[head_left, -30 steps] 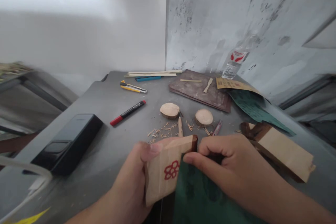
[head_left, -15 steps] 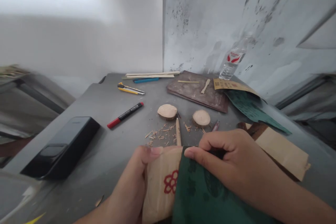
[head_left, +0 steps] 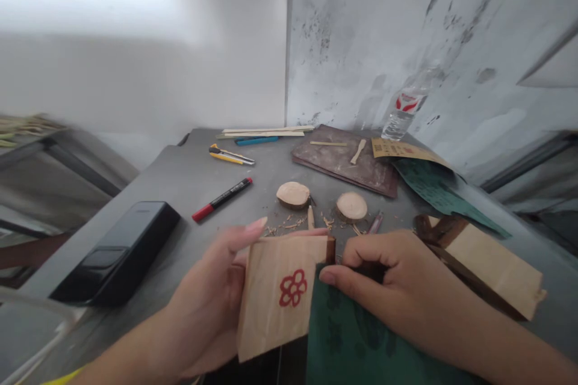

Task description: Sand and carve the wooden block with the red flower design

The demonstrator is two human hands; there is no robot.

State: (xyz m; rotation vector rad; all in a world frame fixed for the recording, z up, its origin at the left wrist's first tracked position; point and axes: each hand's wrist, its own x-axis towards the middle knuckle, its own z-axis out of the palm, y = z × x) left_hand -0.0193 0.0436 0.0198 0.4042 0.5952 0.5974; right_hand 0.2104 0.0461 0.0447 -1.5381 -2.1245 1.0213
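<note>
My left hand [head_left: 210,295] holds a flat pale wood piece [head_left: 275,295] from below, with a red flower mark on its face and a dark brown strip at its top right corner. My right hand [head_left: 388,274] pinches a green sandpaper sheet [head_left: 352,337] against that corner. The sheet's lower part runs out of view at the bottom. To the right of my right hand lies a second pale wood piece [head_left: 490,267] with dark edges. Ahead of my hands are two cut wood discs [head_left: 293,195], a thin carved stick [head_left: 310,218] and wood shavings [head_left: 289,224].
On the grey table [head_left: 180,171] lie a black power bank [head_left: 115,252], a red marker [head_left: 222,199], a yellow utility knife [head_left: 232,155], wood strips [head_left: 266,130], a brown board [head_left: 345,159], another green sheet [head_left: 428,189] and a plastic bottle [head_left: 401,111]. Walls stand behind.
The green sheet has slid right and down, uncovering more of the wood piece and its flower mark. My left hand has turned the piece, and my left fingers now show above its top edge.
</note>
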